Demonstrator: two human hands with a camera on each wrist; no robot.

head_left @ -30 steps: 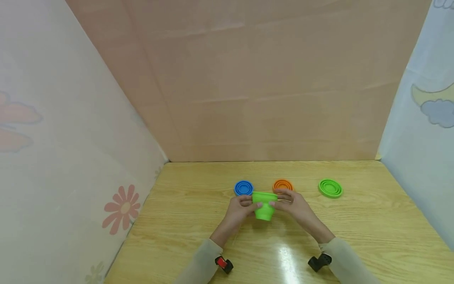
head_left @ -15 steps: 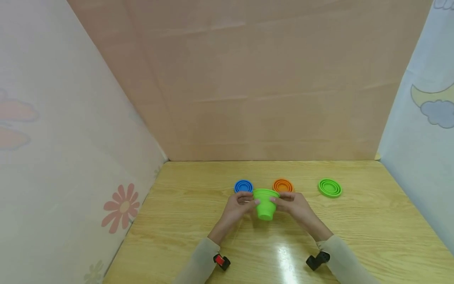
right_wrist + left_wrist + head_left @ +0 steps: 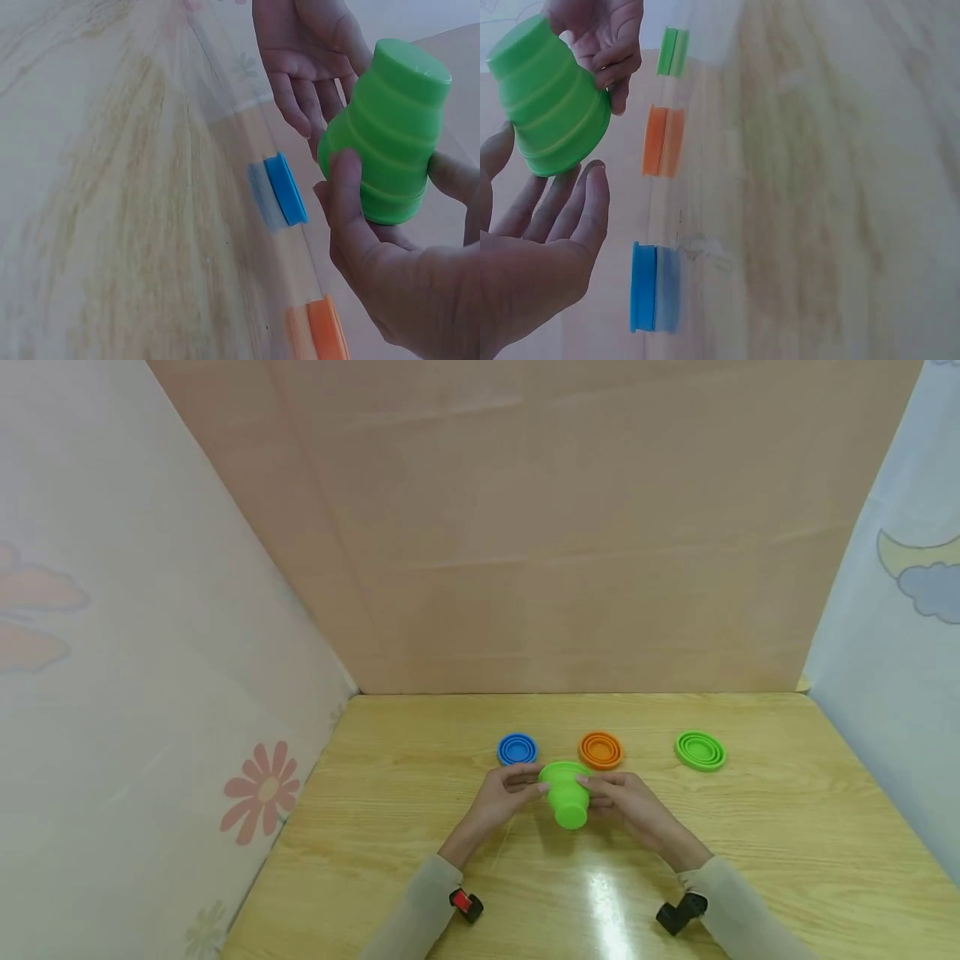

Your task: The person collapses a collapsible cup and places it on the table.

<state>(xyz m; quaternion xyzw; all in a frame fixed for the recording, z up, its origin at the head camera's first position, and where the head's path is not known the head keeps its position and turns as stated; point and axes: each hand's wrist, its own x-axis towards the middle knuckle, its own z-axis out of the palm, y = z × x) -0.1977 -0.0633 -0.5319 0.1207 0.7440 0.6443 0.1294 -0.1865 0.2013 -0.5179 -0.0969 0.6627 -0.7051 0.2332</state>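
Observation:
A bright green collapsible cup point(image 3: 567, 789), stretched out to its stepped, tapering shape, is held above the table between both hands. Its base tilts toward the head camera and its wide rim faces away. On one side my left hand point(image 3: 498, 800) holds the rim between thumb and fingertips. From the other side my right hand point(image 3: 633, 806) grips the cup, thumb on the near wall and fingers round it, as the right wrist view shows. The cup's ridged wall point(image 3: 551, 105) is plain in the left wrist view. Its inside is hidden.
Behind the hands, three flattened collapsible cups lie in a row on the wooden table point(image 3: 360, 827): blue point(image 3: 517, 750), orange point(image 3: 600, 750) and green point(image 3: 700, 751). Upright panels stand at the back point(image 3: 570, 568) and along both sides.
The green cup has tipped so that its base now faces the head camera more. It has shifted slightly right, still held by both hands.

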